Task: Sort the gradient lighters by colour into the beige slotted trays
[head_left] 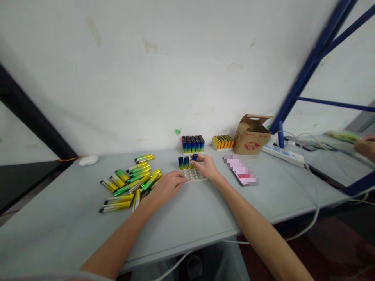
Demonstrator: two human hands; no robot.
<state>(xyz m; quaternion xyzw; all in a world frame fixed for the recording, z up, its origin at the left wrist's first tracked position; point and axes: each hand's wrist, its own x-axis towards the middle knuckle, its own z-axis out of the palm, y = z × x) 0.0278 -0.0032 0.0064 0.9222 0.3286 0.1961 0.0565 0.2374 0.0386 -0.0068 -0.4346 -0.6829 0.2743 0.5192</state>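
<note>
A pale tray with round holes (pixel 195 175) lies in front of me on the grey table. Two blue battery-like cylinders (pixel 183 162) with yellow-green lower ends stand at its back left. My right hand (pixel 206 166) pinches another blue cylinder (pixel 194 157) upright beside them, between thumb and fingers; whether its base is seated in a hole cannot be made out. At the tray's left front corner rests my left hand (pixel 171 185), its fingers stretched and holding nothing. Left of that hand lies a loose pile of yellow, green and silver sticks with black ends (pixel 129 181).
Against the wall stand a block of blue cylinders (pixel 193 144), a tray of yellow cylinders (pixel 223 142) and an open cardboard box (pixel 252 136). A phone (pixel 240 169) lies to the right, near a power strip (pixel 284 154) and cables. Another person's hand (pixel 366 148) shows at far right.
</note>
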